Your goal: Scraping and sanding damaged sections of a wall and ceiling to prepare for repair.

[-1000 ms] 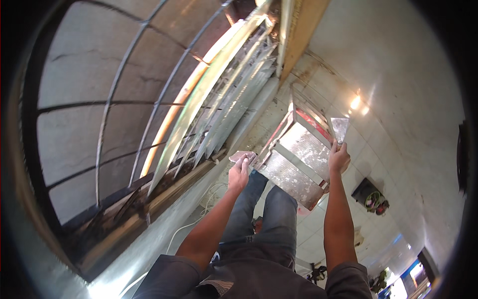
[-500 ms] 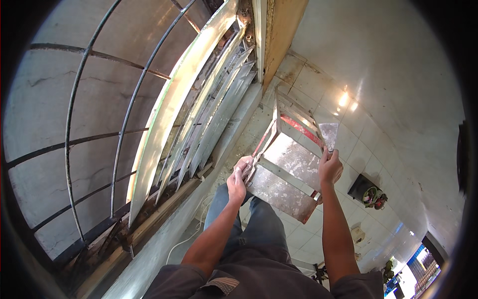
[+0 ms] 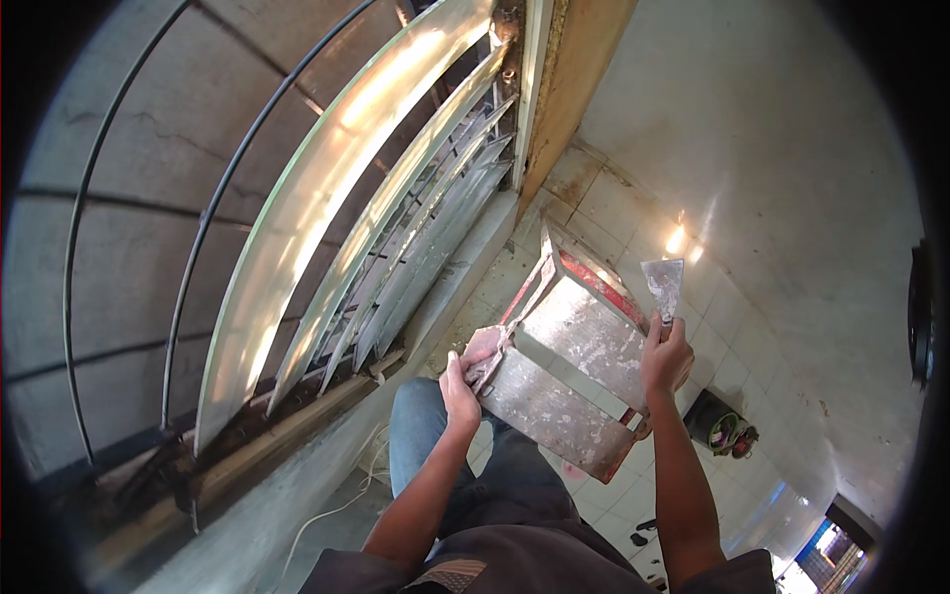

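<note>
The person's right hand [image 3: 667, 354] is closed round the handle of a scraper [image 3: 664, 285], its broad blade pointing to the far side, while the left hand [image 3: 459, 394] grips a pinkish flat piece [image 3: 484, 345] at the left edge of a worn metal step stool [image 3: 569, 361]. The stool sits between both hands, just beyond the jeans-clad knees, over the pale tiled floor [image 3: 614, 208]; glass louvres [image 3: 297, 228] lean at left, and a dark container [image 3: 707, 416] rests to the right.
</note>
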Action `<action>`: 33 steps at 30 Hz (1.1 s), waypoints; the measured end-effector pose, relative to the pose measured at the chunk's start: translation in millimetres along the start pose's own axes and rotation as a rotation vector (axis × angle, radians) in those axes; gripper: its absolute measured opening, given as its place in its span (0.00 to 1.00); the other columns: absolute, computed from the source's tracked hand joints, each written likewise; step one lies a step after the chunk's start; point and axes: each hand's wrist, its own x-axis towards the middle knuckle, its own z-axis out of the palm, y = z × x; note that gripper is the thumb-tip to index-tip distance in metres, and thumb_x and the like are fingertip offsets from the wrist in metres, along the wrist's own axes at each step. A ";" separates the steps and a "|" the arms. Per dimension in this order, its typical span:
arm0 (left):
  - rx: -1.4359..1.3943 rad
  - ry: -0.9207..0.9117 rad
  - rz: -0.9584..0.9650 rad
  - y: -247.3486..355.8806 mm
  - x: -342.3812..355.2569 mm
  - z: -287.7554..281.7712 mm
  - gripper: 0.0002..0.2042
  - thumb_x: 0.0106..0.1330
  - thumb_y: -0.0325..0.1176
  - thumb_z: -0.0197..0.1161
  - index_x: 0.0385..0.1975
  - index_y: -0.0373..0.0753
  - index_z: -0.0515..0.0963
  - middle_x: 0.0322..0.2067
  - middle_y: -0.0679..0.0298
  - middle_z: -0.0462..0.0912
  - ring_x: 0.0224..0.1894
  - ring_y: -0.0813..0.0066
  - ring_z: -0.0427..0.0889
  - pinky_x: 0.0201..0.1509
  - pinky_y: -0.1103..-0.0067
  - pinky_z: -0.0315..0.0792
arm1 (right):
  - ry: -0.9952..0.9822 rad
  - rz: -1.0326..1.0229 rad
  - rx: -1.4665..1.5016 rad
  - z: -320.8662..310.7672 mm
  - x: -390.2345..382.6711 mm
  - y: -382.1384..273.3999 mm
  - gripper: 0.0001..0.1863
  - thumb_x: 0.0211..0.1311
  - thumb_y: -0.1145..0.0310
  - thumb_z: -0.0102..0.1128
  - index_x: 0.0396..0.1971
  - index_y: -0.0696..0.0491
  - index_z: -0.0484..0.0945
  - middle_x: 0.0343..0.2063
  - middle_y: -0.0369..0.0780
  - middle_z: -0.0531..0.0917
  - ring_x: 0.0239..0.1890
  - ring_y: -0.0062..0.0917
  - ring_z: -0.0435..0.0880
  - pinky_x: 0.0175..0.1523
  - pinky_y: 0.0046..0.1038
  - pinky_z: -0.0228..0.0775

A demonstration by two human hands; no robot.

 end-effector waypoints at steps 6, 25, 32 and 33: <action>0.010 0.088 0.134 17.1 11.2 7.9 0.27 0.78 0.46 0.41 0.38 0.28 0.84 0.35 0.58 0.86 0.36 0.72 0.81 0.47 0.75 0.72 | 0.036 -0.066 0.060 6.4 12.1 -10.3 0.17 0.67 0.51 0.58 0.29 0.51 0.75 0.23 0.45 0.85 0.26 0.45 0.85 0.31 0.44 0.74; 0.044 0.709 0.796 74.8 -210.9 -168.9 0.15 0.71 0.28 0.55 0.55 0.30 0.78 0.47 0.54 0.86 0.51 0.74 0.81 0.58 0.77 0.72 | 0.062 -0.644 0.748 -24.0 -53.3 -130.2 0.17 0.69 0.65 0.59 0.48 0.63 0.75 0.32 0.53 0.83 0.28 0.44 0.82 0.33 0.40 0.73; 0.070 1.144 1.188 132.2 -261.2 -205.4 0.20 0.69 0.26 0.55 0.60 0.29 0.73 0.56 0.49 0.80 0.60 0.65 0.77 0.65 0.73 0.68 | -0.179 -1.269 1.094 -214.2 -148.1 -291.3 0.33 0.68 0.76 0.50 0.72 0.57 0.54 0.58 0.57 0.75 0.54 0.49 0.81 0.53 0.39 0.74; 0.076 1.158 1.255 147.2 -269.3 -215.5 0.21 0.69 0.26 0.54 0.62 0.30 0.71 0.58 0.48 0.77 0.62 0.61 0.75 0.66 0.71 0.67 | -0.067 -1.353 1.202 -233.5 -155.7 -312.4 0.35 0.69 0.76 0.50 0.74 0.56 0.49 0.60 0.57 0.73 0.56 0.51 0.79 0.53 0.40 0.75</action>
